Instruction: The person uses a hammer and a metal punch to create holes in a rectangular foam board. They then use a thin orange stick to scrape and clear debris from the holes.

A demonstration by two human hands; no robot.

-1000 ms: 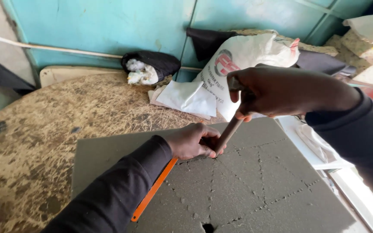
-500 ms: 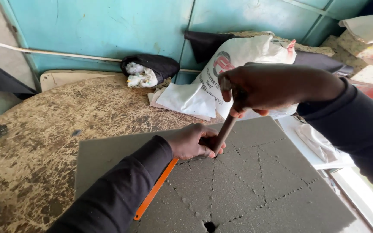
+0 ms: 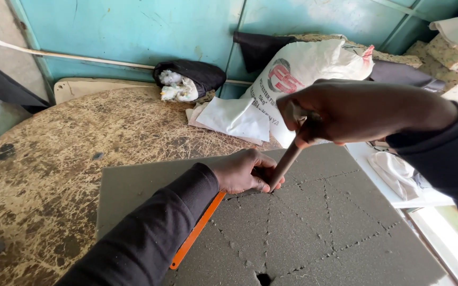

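Rod: a thin brown rod (image 3: 284, 164) slants down from my right hand to my left, its lower tip resting on the grey sheet right at my left fingertips.
Right hand: my right hand (image 3: 345, 111) is closed in a fist around the upper end of the rod, raised above the sheet; I see it gripping tightly.
Left hand: my left hand (image 3: 242, 170) lies knuckles-up on the sheet, fingers curled in and pinching the foot of the rod. I cannot tell whether anything smaller sits under those fingers.
Grey sheet: a large grey foam-like sheet (image 3: 314, 228) lies flat on the table in front of me, crossed by dotted lines of small punched marks, with a dark hole (image 3: 264, 278) near its lower edge.
Orange strip: a narrow orange strip (image 3: 194, 233) lies on the sheet along my left forearm, partly hidden by the sleeve.
Table: a round, worn, mottled table (image 3: 54, 159) carries the sheet.
Behind: a white printed sack (image 3: 314, 63) leans against the blue-green wall (image 3: 133, 26), folded white paper (image 3: 234, 119) lies just before it, and a dark cloth bundle with white stuffing (image 3: 186, 79) sits to the left of those.
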